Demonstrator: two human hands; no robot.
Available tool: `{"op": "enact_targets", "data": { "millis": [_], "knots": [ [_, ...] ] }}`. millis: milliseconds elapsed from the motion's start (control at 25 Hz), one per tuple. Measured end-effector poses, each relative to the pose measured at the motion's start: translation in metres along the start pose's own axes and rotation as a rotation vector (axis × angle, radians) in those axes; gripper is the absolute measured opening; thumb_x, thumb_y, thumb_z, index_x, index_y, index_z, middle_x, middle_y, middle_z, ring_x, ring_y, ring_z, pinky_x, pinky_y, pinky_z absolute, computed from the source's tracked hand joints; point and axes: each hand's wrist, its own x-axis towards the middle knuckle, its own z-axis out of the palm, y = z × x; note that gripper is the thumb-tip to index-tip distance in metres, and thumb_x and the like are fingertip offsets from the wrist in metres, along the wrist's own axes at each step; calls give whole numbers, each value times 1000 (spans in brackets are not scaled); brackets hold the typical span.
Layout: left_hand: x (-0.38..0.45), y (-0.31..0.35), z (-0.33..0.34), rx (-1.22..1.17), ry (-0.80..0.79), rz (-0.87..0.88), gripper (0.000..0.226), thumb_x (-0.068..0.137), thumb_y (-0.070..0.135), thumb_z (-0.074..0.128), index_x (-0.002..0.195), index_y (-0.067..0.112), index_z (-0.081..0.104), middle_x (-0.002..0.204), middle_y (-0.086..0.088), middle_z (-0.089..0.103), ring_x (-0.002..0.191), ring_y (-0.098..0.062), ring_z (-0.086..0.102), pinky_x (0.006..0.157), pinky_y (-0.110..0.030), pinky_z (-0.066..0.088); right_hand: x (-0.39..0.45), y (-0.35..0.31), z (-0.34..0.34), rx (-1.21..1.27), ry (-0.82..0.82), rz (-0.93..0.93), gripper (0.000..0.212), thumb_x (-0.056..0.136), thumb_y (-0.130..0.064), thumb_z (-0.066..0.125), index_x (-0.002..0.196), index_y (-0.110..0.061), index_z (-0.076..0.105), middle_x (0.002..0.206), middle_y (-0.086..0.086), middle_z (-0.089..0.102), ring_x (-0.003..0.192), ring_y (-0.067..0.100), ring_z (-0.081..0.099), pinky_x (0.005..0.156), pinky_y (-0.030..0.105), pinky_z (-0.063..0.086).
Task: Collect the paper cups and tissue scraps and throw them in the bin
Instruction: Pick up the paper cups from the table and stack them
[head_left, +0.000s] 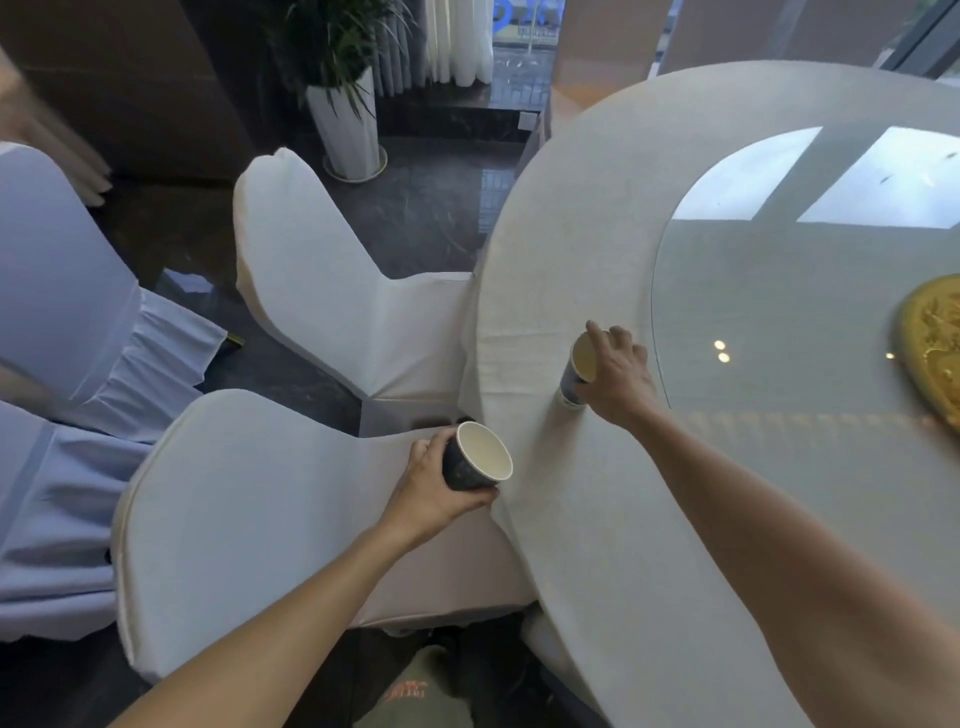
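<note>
We see both bare forearms reaching up from the bottom of the view toward a round table (597, 249) draped in pale cloth. Our left hand (434, 491), at about 7 o'clock from the table's centre, wraps a dark paper cup (475, 462) from the side, fingers curled round its wall and thumb under its base, the open mouth tilted toward 2 o'clock, just off the table's edge above a white covered chair (249, 519). Our right hand (618, 374), arm stretched further toward 12 o'clock, closes on a second paper cup (579, 371) on the cloth, fingers draped over its rim, beside the glass turntable (779, 291).
</note>
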Motion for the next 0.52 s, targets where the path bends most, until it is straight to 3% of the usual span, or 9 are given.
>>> {"op": "enact_targets", "data": {
  "millis": [160,240,360,520],
  "knots": [
    [24,16,3,116,-43,17,94,56,57,88,136,33,44,126,4,46,117,-20,56,101,-42,52,-27,11,-3,144,41,110,92,79,-35,76,158,-28,29,148,9,37,131,33,40,101,46,46],
    [35,30,7,230,-49,40,91,57,59,85,133,31,44,122,2,48,114,-25,59,96,-45,53,-49,20,-8,343,106,200,88,80,-40,76,156,-29,33,142,6,40,123,28,47,94,41,49],
    [46,54,19,391,-91,86,88,66,54,83,139,27,43,125,-3,48,117,-31,57,102,-44,46,-94,35,-19,698,260,308,75,83,-41,77,148,-28,43,134,2,43,117,20,51,88,33,48],
    [47,82,50,418,-184,259,88,65,55,84,139,29,45,118,2,46,114,-25,57,102,-42,46,-158,59,-17,876,322,416,85,70,-60,76,144,-29,47,136,4,53,123,23,58,101,47,55]
  ]
}}
